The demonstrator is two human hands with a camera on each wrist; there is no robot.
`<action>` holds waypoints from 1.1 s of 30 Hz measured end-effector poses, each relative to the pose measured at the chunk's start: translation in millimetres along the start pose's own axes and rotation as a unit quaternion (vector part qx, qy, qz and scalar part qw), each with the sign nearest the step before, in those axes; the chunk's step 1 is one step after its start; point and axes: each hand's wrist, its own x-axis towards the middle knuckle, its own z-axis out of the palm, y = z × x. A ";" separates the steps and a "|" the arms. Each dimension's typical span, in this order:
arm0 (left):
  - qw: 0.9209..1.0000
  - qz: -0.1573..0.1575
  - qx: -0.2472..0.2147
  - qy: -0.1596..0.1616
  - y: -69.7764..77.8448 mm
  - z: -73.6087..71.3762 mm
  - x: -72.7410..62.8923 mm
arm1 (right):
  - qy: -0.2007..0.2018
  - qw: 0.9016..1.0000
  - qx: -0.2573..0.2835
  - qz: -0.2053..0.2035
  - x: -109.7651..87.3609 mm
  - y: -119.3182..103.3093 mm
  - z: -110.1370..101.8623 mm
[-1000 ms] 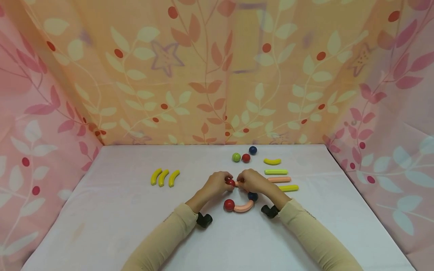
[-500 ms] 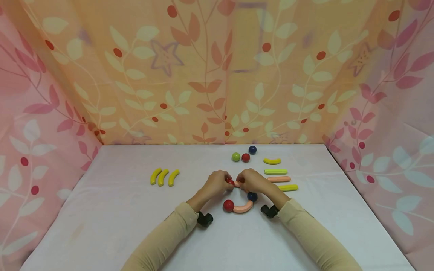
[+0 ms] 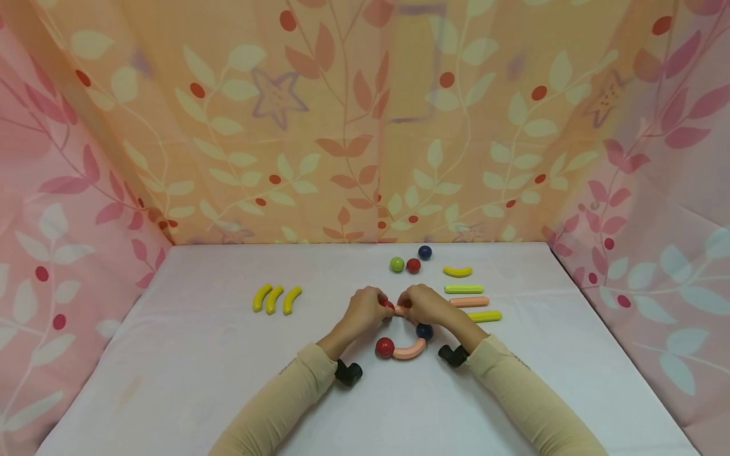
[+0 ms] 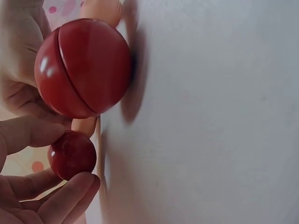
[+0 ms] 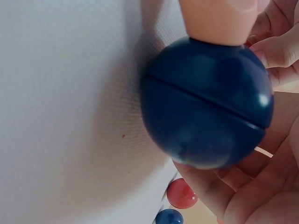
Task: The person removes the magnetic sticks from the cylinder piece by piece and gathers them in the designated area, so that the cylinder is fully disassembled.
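My left hand pinches a small red ball between thumb and fingertips, at the end of a peach curved rod. My right hand grips that rod close beside the ball and covers part of it. The rod runs down to a dark blue ball, which fills much of the right wrist view with a peach end seated against it. From the blue ball a second peach curved rod leads to another red ball. Together they form an open ring on the white table.
Several yellow curved rods lie to the left. Behind the hands are a green ball, a red ball and a blue ball. Straight rods, including a yellow-green rod, lie beside the right hand. Patterned curtains surround the white table.
The left wrist has shifted slightly to the right, and its fingers cover more of the pinched red ball. The right hand stays in place on the rod.
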 end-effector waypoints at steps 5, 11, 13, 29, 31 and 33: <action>1.000 -0.004 0.010 0.028 -3.6 -1.2 1.7 | 0.002 1.000 -0.009 -0.005 -1.3 0.7 -0.4; 1.000 -0.005 0.020 0.021 -10.2 -7.4 5.9 | 0.003 1.000 -0.019 0.010 -3.0 3.5 -2.4; 1.000 -0.004 0.020 0.013 -11.2 -7.7 5.5 | 0.003 1.000 -0.016 0.009 -3.3 4.3 -2.0; 1.000 0.016 0.019 0.007 -14.8 -14.5 9.7 | 0.010 1.000 -0.007 0.024 -5.5 4.4 -0.6; 0.999 0.029 0.019 0.011 -15.6 -16.8 11.7 | 0.010 1.000 -0.007 0.023 -5.9 4.5 -1.1; 0.999 0.040 0.020 0.014 -17.0 -19.1 14.5 | 0.010 1.000 -0.005 0.023 -6.4 4.4 -1.7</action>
